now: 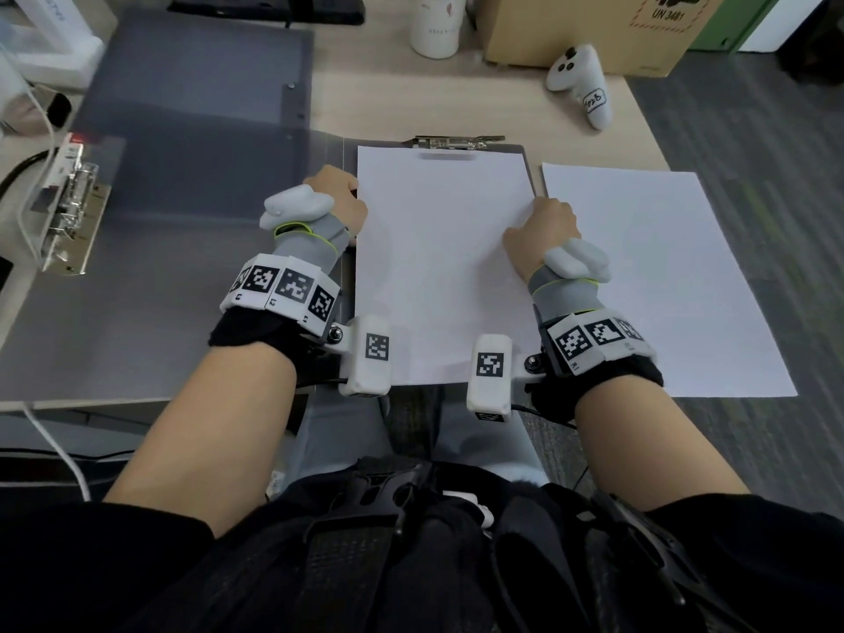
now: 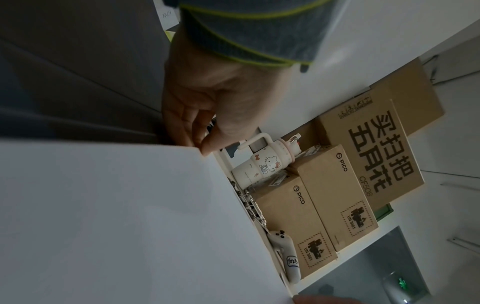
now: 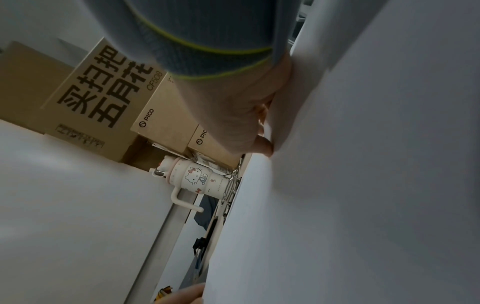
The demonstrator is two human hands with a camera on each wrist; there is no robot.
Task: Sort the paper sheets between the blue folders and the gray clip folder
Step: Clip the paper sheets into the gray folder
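A gray clip folder (image 1: 528,163) lies open on the desk, its metal clip (image 1: 452,141) at the far end and its gray cover (image 1: 182,198) spread to the left. A white paper sheet (image 1: 438,267) lies on the clip board, its top edge just below the clip. My left hand (image 1: 340,194) pinches the sheet's left edge (image 2: 103,216) between thumb and fingers. At the right edge my right hand (image 1: 543,221) grips the same sheet (image 3: 363,185), which bows up slightly there. A second pile of white paper (image 1: 653,276) lies to the right. No plainly blue folder shows.
A ring-binder mechanism (image 1: 68,207) sits at the left edge. At the back stand a white Hello Kitty bottle (image 1: 434,25) and cardboard boxes (image 1: 584,29), with a white controller (image 1: 580,84) nearby. The right paper pile overhangs the desk's right edge above carpet.
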